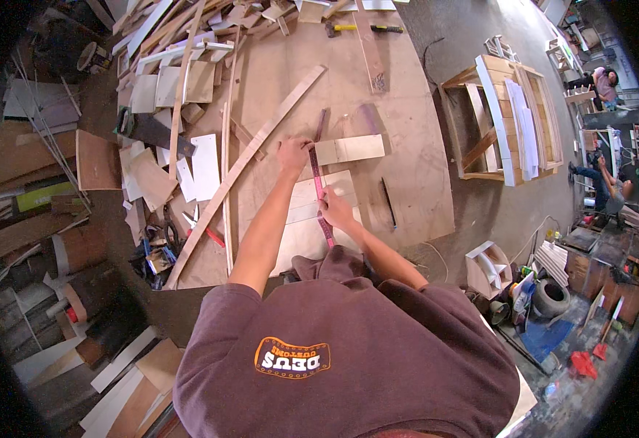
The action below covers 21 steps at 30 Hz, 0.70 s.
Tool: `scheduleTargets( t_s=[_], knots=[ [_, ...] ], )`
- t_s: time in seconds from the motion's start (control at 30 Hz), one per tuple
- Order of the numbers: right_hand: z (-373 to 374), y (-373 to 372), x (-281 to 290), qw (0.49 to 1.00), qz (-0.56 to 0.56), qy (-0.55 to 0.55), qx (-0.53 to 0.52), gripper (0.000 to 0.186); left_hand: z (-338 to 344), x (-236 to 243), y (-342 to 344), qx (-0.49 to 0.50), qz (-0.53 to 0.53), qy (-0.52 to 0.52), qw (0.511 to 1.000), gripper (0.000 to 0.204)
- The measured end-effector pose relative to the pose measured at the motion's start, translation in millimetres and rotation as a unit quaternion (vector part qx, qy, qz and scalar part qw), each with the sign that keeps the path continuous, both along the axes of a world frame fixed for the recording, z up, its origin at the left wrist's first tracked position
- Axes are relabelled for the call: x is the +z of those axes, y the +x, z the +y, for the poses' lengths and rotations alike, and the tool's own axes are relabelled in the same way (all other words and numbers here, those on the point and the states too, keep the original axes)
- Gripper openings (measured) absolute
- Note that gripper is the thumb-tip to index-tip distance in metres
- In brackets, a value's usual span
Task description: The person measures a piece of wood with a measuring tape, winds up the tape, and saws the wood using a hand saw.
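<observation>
A pink measuring tape (316, 171) runs lengthwise across pale wooden boards (297, 230) on the plywood work table (414, 168). My left hand (295, 155) is closed, its fingertips pinching the tape beside the left end of a short light wooden piece (356, 148). Nearer to me, my right hand (337, 207) closes round the tape, whose lower end hangs toward my dark shirt. To the right of the boards lies a thin dark pencil-like stick (389, 203). A long wooden strip (261, 157) slants across the table left of my left arm.
Offcuts (188, 80) pile up at the far left, with a handsaw (155, 131) and red-handled pliers (214, 235) nearer. A yellow-handled hammer (341, 28) lies at the far edge. Right stands a wooden frame (505, 120); two people (605, 84) are beyond it.
</observation>
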State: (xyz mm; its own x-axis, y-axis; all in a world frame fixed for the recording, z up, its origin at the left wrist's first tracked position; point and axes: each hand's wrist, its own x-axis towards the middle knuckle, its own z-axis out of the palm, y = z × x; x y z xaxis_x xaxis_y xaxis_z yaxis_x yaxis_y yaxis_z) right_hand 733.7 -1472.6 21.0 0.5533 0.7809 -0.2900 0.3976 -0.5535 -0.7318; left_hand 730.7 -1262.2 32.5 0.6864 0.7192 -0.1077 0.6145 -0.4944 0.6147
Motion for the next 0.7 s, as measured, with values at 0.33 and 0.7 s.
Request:
scheduleTargets(
  t_s=[0.33,0.7],
  knots=[
    [3.7,1.6,9.9,1.000,0.010,-0.024,0.004,0.027,-3.0,11.4,4.5,-0.001,0.034,0.002,0.999,0.014],
    [2.4,3.3,13.5,1.000,0.021,-0.016,-0.001,0.025,-5.4,18.3,8.8,0.008,0.027,0.020,0.999,0.010]
  ],
)
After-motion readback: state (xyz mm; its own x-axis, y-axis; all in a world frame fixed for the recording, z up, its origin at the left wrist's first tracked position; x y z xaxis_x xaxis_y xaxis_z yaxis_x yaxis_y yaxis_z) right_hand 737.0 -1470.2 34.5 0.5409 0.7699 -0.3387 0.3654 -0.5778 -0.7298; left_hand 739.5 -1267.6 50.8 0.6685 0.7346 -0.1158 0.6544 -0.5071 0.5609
